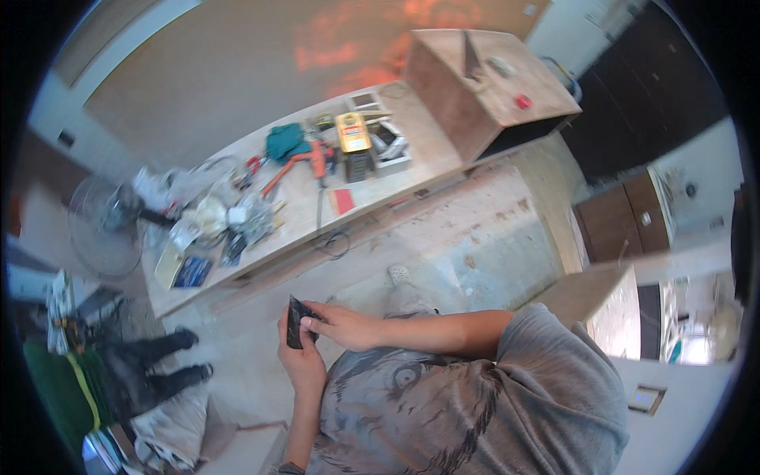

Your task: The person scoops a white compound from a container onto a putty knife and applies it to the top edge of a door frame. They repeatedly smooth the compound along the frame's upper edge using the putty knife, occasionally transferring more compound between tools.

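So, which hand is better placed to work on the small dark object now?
Probably the right hand: its fingers lie on top of the dark object, while the left hand cradles it from below.

Dusty concrete floor (475, 237), long cluttered workbench (427, 150), dark cabinets (633, 103) beyond.

Phone (296, 321) between both hands, workbench (412, 150) beyond, wooden box (483, 87) on its right end.
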The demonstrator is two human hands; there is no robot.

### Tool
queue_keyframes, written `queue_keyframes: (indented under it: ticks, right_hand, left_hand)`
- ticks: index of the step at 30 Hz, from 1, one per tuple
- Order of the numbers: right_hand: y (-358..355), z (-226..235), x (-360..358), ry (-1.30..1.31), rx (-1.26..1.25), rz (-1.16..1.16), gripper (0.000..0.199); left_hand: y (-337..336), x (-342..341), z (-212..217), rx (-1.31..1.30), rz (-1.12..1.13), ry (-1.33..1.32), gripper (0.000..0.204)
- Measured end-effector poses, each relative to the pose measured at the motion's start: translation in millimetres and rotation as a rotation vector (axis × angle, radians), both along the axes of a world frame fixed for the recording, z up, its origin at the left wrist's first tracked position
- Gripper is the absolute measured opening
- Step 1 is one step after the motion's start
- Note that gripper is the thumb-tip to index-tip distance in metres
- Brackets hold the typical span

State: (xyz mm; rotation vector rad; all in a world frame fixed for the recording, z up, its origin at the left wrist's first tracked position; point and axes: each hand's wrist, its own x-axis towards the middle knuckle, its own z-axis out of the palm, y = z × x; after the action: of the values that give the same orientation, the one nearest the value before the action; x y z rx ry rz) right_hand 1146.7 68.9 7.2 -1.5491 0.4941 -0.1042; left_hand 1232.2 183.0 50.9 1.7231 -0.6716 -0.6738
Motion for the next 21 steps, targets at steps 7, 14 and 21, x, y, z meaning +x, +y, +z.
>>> queue_keyframes:
  ticks: [7, 14, 21]
  right_hand:
    - [-60.5, 42.2, -113.5, -0.064, 0.067, -0.202, 0.081]
    - [-124.6, 9.8, -244.5, -0.110, -0.039, -0.430, 0.084]
    - [-171.7, -7.7, -374.9, -0.182, -0.021, -0.494, 0.088]
  left_hand:
    - [-73.3, -73.3, 11.6, -0.107, -0.326, 0.096, 0.038]
    - [-166.7, -190.5, 14.7, -0.088, -0.503, 0.090, 0.040]
    - [-235.6, -296.4, -17.1, -0.084, -0.524, -0.059, 0.040]
